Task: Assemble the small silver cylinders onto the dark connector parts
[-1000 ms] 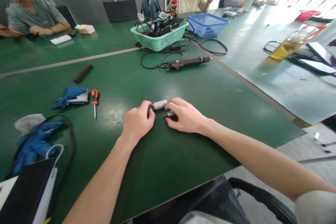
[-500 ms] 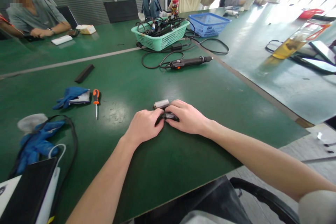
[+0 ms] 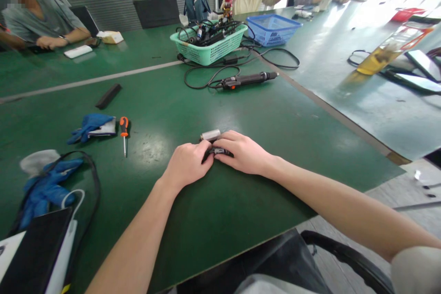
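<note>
Over the green table, my left hand (image 3: 189, 161) and my right hand (image 3: 243, 152) meet around a small black part (image 3: 220, 150) with a grey, shiny inside. Both hands are closed on it, the left at its left end and the right along its right side. Fingers cover much of the part, so I cannot make out its exact kind. Just beyond the fingertips lies a silver cylinder (image 3: 210, 135) with a dark end, close to my right hand.
An orange-black screwdriver (image 3: 124, 133), blue gloves (image 3: 93, 126) and a black bar (image 3: 108, 96) lie left. A corded electric screwdriver (image 3: 246, 81) lies beyond my hands, before a green basket (image 3: 210, 50) of tools and a blue basket (image 3: 272, 32). A phone (image 3: 36, 252) is front left. Several people sit around.
The whole view has shifted slightly. The fingers of my right hand have moved a little on the black part, which both hands still hold. The silver cylinder stays in place.
</note>
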A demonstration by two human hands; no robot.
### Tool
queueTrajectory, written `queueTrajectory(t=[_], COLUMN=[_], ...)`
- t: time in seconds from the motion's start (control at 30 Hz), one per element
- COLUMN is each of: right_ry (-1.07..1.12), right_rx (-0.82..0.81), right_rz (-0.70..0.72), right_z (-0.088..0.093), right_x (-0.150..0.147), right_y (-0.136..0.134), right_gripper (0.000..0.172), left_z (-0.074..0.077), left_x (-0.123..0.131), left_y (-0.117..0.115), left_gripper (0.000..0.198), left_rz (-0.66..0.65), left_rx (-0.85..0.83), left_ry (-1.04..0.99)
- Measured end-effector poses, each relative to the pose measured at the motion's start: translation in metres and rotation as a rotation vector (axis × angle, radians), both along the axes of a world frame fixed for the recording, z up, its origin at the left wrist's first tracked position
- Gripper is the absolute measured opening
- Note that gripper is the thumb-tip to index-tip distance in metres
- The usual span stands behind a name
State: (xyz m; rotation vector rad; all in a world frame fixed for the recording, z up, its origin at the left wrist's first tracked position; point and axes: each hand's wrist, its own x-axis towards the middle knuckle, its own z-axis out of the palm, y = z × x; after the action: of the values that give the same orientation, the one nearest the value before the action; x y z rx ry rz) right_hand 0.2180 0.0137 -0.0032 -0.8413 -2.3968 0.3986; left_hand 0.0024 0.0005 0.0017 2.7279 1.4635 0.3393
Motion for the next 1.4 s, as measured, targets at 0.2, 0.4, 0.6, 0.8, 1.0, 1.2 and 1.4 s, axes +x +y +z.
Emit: queueTrajectory(t=[0.2,0.4,0.6,0.8,1.0,1.2,1.4], right_ry=[-0.012,-0.012,-0.008,-0.003,-0.003,-0.018,-0.016], right_rx=[-0.018,-0.031,-0.026,-0.039,-0.044,-0.05,-0.057], right_rz=[-0.016,-0.012,0.007,-0.009,-0.016,-0.026,-0.024], right_z=[0.0014,0.0001,-0.0002,0.0002,-0.0001,0.0013,0.0013], right_x=[-0.0002,0.0,-0.0003,-0.0018,-0.0029,-0.0026,-0.0028], right_y=[-0.0013,-0.0005,0.0,-0.0015,-0.0014,-0.0021,-0.002], right_gripper=[0.021,0.024,0.021,0.022,0.023,0.023,0.024], left_z=[0.0,-0.0009,-0.0001,0.0001,0.0011,0.0011,0.0005], left_x=[0.0004,-0.0008,-0.0009,-0.0013,-0.0012,-0.0009,-0.0008], left_y=[0.0001,0.0008,0.001,0.0003,-0.0002,-0.0001,-0.0004], left_gripper=[0.016,0.016,0.016,0.014,0.014,0.014,0.015], left_rz=[-0.01,-0.023,-0.035,-0.045,-0.054,-0.051,-0.046], left_rx=[0.015,0.019,0.014,0.0,-0.009,-0.003,0.004], left_ry=[0.006,0.01,-0.004,-0.011,-0.016,-0.013,-0.008])
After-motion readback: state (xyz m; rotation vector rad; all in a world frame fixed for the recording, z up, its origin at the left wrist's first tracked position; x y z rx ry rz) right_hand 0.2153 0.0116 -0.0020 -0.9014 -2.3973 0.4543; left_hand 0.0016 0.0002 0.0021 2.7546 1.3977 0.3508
